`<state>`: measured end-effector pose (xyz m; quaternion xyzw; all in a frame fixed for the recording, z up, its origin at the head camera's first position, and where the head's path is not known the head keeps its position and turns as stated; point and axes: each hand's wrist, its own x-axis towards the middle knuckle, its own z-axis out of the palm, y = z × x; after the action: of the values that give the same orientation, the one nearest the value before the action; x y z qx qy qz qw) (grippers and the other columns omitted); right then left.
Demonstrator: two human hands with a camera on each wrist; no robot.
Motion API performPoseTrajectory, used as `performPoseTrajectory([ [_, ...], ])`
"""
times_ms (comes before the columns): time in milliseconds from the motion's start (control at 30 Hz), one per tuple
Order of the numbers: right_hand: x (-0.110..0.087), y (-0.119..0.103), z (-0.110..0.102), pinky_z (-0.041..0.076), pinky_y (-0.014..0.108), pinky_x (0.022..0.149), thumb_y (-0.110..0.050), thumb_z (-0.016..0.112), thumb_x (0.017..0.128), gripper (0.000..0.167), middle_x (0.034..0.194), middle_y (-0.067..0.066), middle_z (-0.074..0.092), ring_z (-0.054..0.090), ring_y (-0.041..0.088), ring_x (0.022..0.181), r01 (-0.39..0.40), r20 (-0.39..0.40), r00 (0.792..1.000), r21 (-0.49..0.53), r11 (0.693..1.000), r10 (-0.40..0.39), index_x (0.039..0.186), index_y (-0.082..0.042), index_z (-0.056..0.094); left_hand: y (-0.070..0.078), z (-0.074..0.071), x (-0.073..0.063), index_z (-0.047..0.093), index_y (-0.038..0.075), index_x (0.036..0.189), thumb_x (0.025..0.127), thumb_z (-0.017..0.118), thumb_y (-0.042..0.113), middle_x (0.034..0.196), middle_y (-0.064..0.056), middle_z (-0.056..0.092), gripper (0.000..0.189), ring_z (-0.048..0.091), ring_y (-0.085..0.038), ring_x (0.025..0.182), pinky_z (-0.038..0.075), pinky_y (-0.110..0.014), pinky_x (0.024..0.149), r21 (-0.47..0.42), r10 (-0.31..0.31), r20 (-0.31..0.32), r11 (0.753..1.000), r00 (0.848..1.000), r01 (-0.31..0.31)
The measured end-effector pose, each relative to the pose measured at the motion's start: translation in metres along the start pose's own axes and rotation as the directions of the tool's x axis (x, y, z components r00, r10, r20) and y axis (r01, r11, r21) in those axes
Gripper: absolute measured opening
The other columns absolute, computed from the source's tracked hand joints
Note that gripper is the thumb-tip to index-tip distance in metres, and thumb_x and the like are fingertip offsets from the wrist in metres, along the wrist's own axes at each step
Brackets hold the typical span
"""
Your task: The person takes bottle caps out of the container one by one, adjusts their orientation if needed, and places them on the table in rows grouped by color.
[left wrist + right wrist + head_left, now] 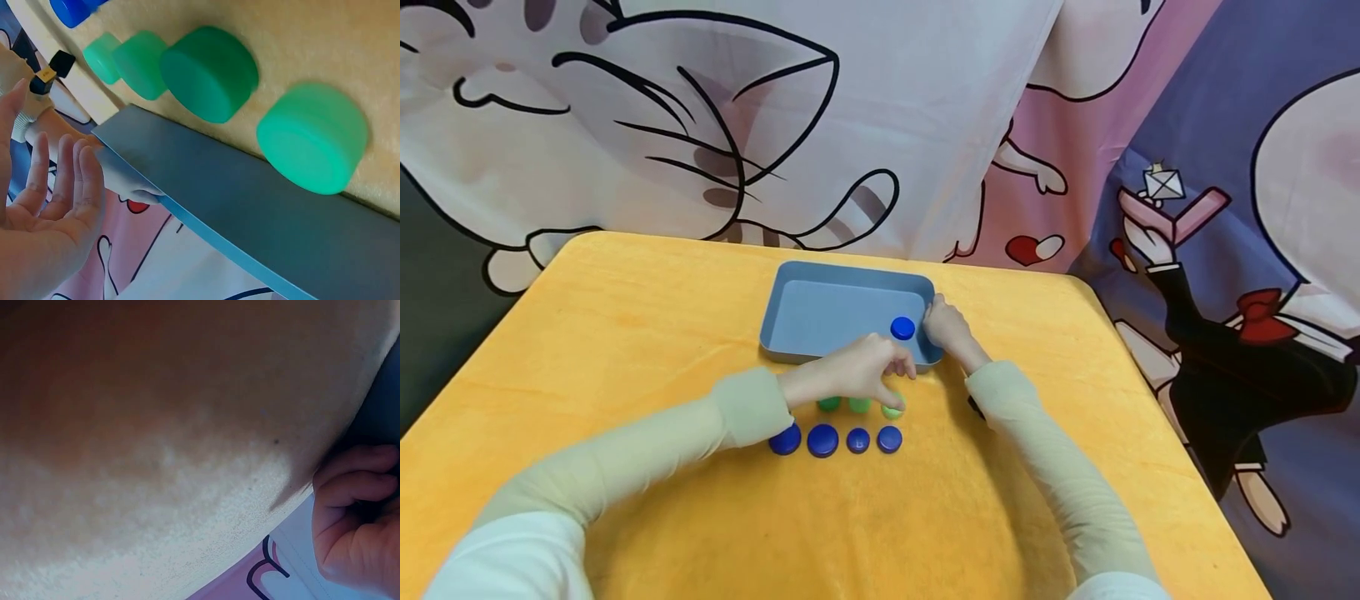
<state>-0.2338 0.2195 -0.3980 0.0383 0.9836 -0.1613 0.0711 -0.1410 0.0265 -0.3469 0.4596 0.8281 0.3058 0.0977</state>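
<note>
A shallow blue-grey tray (820, 310) lies on the table with one blue bottle cap (902, 328) near its right end. My right hand (950, 327) holds the tray's right end, its fingers curled in the right wrist view. Over the tray's near edge, my left hand (867, 367) hovers with nothing in its grasp, fingers loosely bent. Just under its thumb sits a light green cap (892, 408). A row of green caps, including a dark green one (209, 75), stands along the tray's near side, partly hidden by the left arm in the head view.
Nearer the body lies a row of blue caps (823, 441), the leftmost partly behind the left sleeve (748, 408). A yellow cloth (820, 533) covers the table. Behind it hangs a curtain (940, 167) printed with cartoon figures.
</note>
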Motion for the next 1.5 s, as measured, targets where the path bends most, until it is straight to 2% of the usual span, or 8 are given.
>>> performPoseTrajectory([
  [200,-0.001,0.000,-0.001,0.056,0.045,0.078,-0.021,0.027,0.104,0.040,0.105,0.028,0.063,0.066,0.037,0.091,0.004,0.000,1.000,-0.012,1.000,-0.004,0.126,0.007,0.043,-0.006,-0.008,0.009,0.071,0.011,0.096,0.073,0.084,0.022,0.094,-0.006,0.071,0.029,0.065,-0.021,0.086,0.050,-0.022,0.074,0.028,-0.033,-0.005,0.999,0.999,0.034],
  [367,-0.001,-0.001,-0.001,0.055,0.045,0.078,-0.022,0.026,0.104,0.040,0.105,0.028,0.063,0.066,0.037,0.092,-0.005,0.003,1.000,-0.024,1.000,0.005,0.127,0.006,0.043,-0.013,-0.017,0.018,0.072,0.010,0.096,0.073,0.084,0.025,0.094,-0.008,0.071,0.030,0.064,-0.023,0.084,0.050,-0.023,0.072,0.074,-0.045,-0.021,0.996,0.999,0.047],
  [667,0.001,0.001,0.002,0.055,0.045,0.078,-0.022,0.026,0.104,0.040,0.106,0.028,0.063,0.066,0.036,0.093,-0.006,-0.006,1.000,-0.029,1.000,0.006,0.127,0.006,0.043,-0.035,-0.024,0.033,0.071,0.004,0.099,0.072,0.084,0.022,0.097,-0.014,0.072,0.035,0.066,-0.029,0.085,0.054,-0.030,0.076,0.081,-0.070,-0.062,0.994,0.996,0.075],
  [833,0.000,-0.001,0.001,0.056,0.044,0.078,-0.022,0.027,0.104,0.039,0.105,0.027,0.064,0.066,0.036,0.092,-0.016,0.000,1.000,-0.036,0.999,0.016,0.127,0.005,0.043,-0.048,-0.031,0.046,0.071,0.002,0.100,0.072,0.084,0.022,0.098,-0.015,0.072,0.037,0.066,-0.029,0.086,0.054,-0.031,0.076,0.097,-0.082,-0.059,0.992,0.995,0.087],
  [1000,0.001,-0.002,0.000,0.056,0.041,0.076,-0.023,0.028,0.104,0.041,0.104,0.025,0.064,0.066,0.033,0.089,-0.029,0.017,0.999,-0.039,0.999,0.030,0.131,0.004,0.041,-0.054,-0.040,0.061,0.070,0.003,0.103,0.074,0.083,0.021,0.102,-0.015,0.071,0.037,0.065,-0.030,0.093,0.053,-0.033,0.083,0.113,-0.115,-0.031,0.987,0.993,0.118],
  [1167,0.002,-0.001,0.000,0.057,0.039,0.076,-0.024,0.029,0.104,0.042,0.103,0.023,0.064,0.066,0.031,0.086,-0.038,0.036,0.999,-0.025,0.999,0.039,0.133,0.004,0.039,-0.061,-0.045,0.073,0.068,0.003,0.108,0.075,0.082,0.021,0.108,-0.015,0.069,0.040,0.063,-0.030,0.100,0.052,-0.035,0.089,0.119,-0.160,0.034,0.981,0.987,0.155],
  [1367,0.003,-0.001,0.001,0.057,0.039,0.076,-0.025,0.028,0.105,0.042,0.104,0.023,0.063,0.065,0.031,0.086,-0.043,0.032,0.999,-0.006,0.999,0.043,0.133,0.004,0.039,-0.075,-0.042,0.087,0.067,0.004,0.110,0.075,0.082,0.020,0.110,-0.013,0.068,0.041,0.063,-0.026,0.100,0.052,-0.033,0.090,0.128,-0.203,0.108,0.974,0.973,0.189],
  [1500,0.004,-0.001,0.002,0.057,0.038,0.074,-0.025,0.028,0.105,0.042,0.102,0.022,0.063,0.065,0.030,0.084,-0.043,0.025,0.999,-0.007,0.999,0.044,0.133,0.004,0.039,-0.081,-0.037,0.094,0.065,0.004,0.113,0.075,0.082,0.022,0.114,-0.012,0.067,0.044,0.064,-0.023,0.103,0.051,-0.032,0.092,0.134,-0.246,0.130,0.964,0.961,0.229],
])
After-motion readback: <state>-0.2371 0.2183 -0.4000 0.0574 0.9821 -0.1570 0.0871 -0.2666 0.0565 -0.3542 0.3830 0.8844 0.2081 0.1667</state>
